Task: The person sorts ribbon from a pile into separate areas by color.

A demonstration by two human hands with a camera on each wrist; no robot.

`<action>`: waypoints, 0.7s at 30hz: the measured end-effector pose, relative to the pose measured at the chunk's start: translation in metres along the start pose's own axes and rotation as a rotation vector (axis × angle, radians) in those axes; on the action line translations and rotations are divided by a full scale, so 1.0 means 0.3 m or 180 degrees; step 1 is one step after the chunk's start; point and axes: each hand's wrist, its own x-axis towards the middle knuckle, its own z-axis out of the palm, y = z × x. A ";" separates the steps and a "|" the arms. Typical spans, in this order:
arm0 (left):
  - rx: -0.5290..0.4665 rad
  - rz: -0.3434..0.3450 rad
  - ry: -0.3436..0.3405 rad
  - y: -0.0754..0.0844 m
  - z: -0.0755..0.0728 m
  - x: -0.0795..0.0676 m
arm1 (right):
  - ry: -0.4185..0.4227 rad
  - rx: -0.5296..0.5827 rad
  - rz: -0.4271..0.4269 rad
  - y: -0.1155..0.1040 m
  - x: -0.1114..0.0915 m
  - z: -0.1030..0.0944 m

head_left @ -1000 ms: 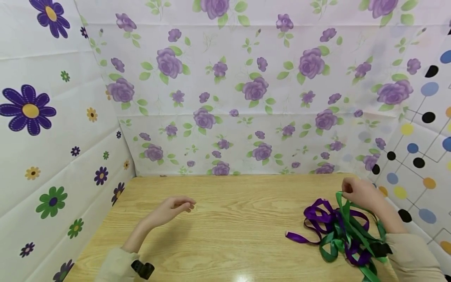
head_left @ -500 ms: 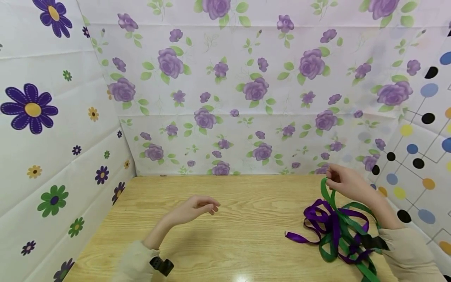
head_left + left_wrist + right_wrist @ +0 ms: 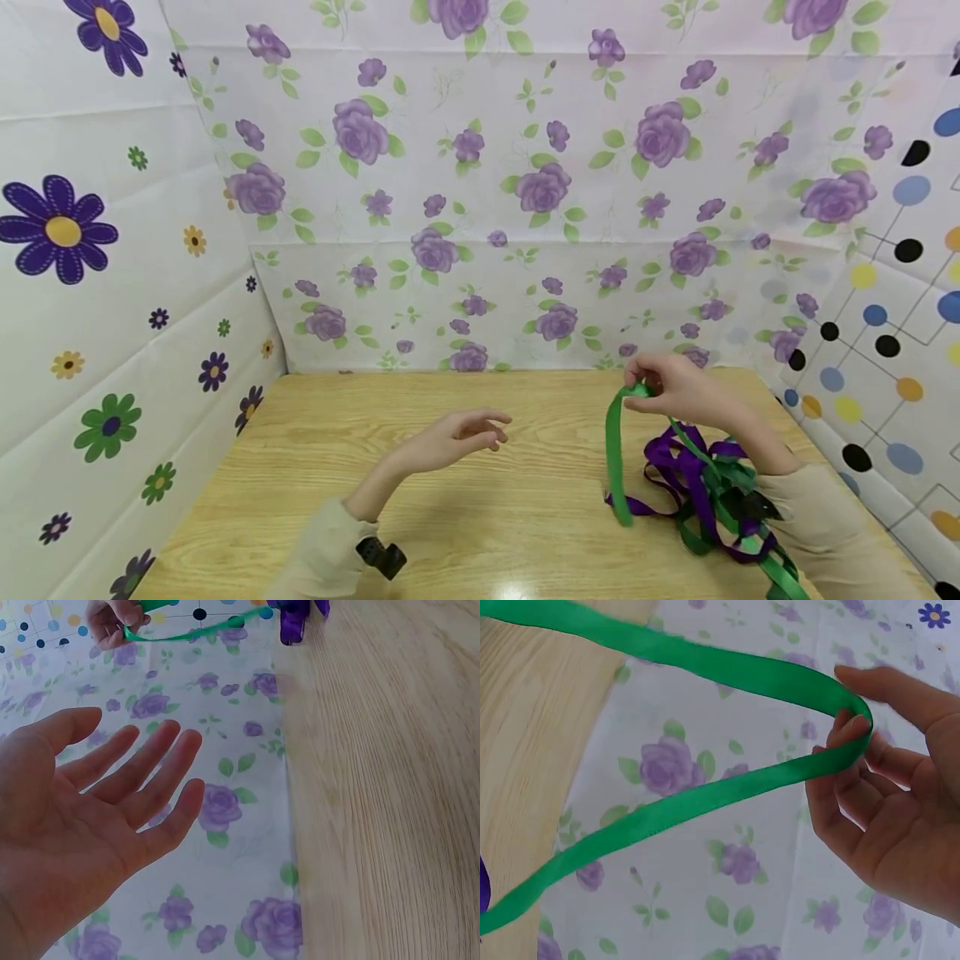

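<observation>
My right hand [image 3: 678, 390] holds a green ribbon [image 3: 615, 458] above the right side of the table. One end hangs down in front of the fingers; the other strand runs back toward a tangled heap. In the right wrist view the ribbon [image 3: 705, 796] bends in a loop around the curled fingers, and the thumb lies beside the bend. A purple ribbon [image 3: 697, 492] lies tangled with more green ribbon under the right forearm, which hides part of the heap. My left hand [image 3: 453, 440] hovers over the middle of the table, its fingers relaxed and apart, holding nothing.
The wooden table [image 3: 360, 517] meets a flowered cloth [image 3: 495, 167] hung at the back. Patterned cloths also stand at the left and right sides. A black strap-on camera [image 3: 381, 557] sits on the left wrist.
My right hand has moved left, drawing the green ribbon out of the heap, so a free end now hangs down. The left hand has moved right toward the middle.
</observation>
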 end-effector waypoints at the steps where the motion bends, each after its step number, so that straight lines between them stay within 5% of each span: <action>1: 0.0031 -0.0027 0.0022 0.003 0.004 0.005 | -0.0054 0.0025 -0.0041 -0.003 0.007 0.008; 13: 0.0004 -0.0061 0.0351 0.054 0.040 0.082 | -0.0778 0.0344 -0.0422 -0.101 0.085 0.095; 21: -0.0015 0.0103 0.0193 0.059 0.047 0.095 | -0.1089 0.0555 -0.0833 -0.173 0.121 0.161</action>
